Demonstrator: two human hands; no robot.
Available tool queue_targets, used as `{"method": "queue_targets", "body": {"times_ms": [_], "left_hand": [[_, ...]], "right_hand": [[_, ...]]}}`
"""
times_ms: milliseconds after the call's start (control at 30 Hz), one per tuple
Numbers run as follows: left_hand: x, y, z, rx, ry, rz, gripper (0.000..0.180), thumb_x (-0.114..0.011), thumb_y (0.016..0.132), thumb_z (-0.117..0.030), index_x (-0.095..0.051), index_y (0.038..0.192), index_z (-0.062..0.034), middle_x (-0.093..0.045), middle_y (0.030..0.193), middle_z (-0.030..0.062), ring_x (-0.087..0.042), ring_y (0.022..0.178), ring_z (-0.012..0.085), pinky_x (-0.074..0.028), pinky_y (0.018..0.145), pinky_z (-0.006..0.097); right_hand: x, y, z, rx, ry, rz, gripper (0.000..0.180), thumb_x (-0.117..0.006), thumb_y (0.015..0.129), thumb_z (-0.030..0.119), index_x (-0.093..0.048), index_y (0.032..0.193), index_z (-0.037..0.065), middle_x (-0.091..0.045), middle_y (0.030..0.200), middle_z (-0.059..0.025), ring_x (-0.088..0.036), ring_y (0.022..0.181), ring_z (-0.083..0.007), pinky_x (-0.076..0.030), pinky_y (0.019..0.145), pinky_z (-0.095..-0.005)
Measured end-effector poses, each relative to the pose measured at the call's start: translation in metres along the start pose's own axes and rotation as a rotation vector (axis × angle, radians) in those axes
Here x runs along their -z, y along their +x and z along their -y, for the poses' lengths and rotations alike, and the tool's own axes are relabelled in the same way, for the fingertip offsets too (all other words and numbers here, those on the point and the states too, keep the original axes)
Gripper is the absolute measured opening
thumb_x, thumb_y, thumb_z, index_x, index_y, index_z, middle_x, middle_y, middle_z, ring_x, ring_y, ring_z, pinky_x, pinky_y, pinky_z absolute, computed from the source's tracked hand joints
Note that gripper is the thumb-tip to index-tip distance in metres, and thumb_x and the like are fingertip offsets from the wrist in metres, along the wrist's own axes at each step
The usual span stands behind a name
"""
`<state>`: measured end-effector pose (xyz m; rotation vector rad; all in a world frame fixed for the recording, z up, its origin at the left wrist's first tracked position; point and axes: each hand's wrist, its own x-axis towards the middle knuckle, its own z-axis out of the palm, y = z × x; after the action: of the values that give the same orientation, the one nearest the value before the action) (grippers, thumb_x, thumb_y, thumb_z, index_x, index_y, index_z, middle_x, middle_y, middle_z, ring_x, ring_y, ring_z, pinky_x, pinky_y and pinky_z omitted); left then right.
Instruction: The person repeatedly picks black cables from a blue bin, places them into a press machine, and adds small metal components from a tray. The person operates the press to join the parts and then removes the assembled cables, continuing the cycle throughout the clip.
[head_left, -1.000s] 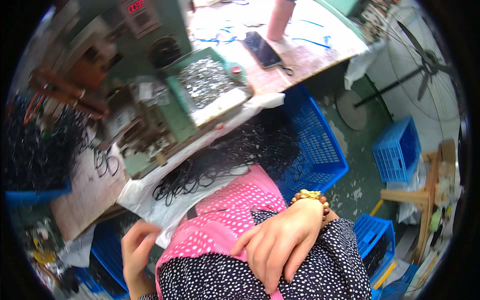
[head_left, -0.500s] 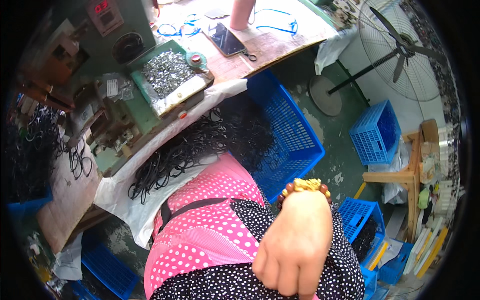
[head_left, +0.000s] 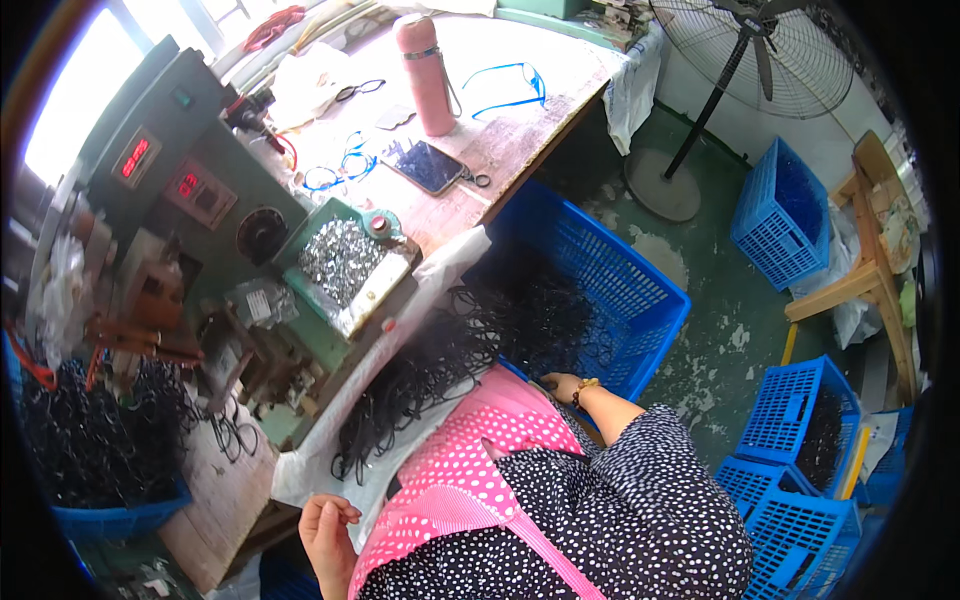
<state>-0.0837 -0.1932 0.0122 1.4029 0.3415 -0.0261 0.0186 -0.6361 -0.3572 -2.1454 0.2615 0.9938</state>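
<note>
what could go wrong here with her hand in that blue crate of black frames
1. The right hand reaches into the big blue plastic crate of tangled black eyeglass frames; pulling one may drag others out.
2. More black frames heaped on the white sheet lie near the bench edge and may slide off.
3. The left hand sits low beside the bench; whether it holds anything is unclear.

Right hand [head_left: 562, 384] fingers hidden behind apron [head_left: 470, 465]

Bright upper-left window glare, fisheye-bent edges.
</note>
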Motion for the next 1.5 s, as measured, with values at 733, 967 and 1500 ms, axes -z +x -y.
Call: {"method": "queue_targets", "body": {"times_ms": [733,967,1500], "left_hand": [[-0.041,0.033,0.02,0.445,0.131,-0.113,0.017,-0.056,0.104,-0.013,-0.065,0.101,0.0009,-0.067,0.083,0.0062,-0.06,0.07,0.0093,-0.048,0.066,0.022],[-0.047,0.036,0.024,0.485,0.143,-0.072,0.019,-0.056,0.104,-0.016,-0.064,0.101,0.0012,-0.067,0.083,0.0068,-0.061,0.072,0.0106,-0.049,0.069,0.023],[-0.031,0.014,0.048,0.38,0.066,-0.134,0.02,-0.057,0.104,-0.017,-0.068,0.106,-0.0004,-0.067,0.09,0.0032,-0.06,0.079,0.0075,-0.049,0.074,0.022]], "right_hand": [[0.022,0.025,0.044,0.083,-0.306,0.224,0.083,-0.07,0.089,0.038,-0.026,0.16,0.033,-0.06,0.137,-0.0236,-0.061,0.124,-0.0391,-0.048,0.104,-0.0441],[0.038,0.014,0.05,0.06,-0.293,0.244,0.079,-0.069,0.09,0.043,-0.032,0.158,0.03,-0.061,0.137,-0.022,-0.062,0.123,-0.0384,-0.05,0.102,-0.0441],[0.127,-0.02,0.137,0.469,0.399,-0.699,0.025,-0.063,0.093,0.006,-0.067,0.117,0.003,-0.072,0.101,-0.0107,-0.069,0.09,-0.0195,-0.054,0.084,-0.0321]]}}
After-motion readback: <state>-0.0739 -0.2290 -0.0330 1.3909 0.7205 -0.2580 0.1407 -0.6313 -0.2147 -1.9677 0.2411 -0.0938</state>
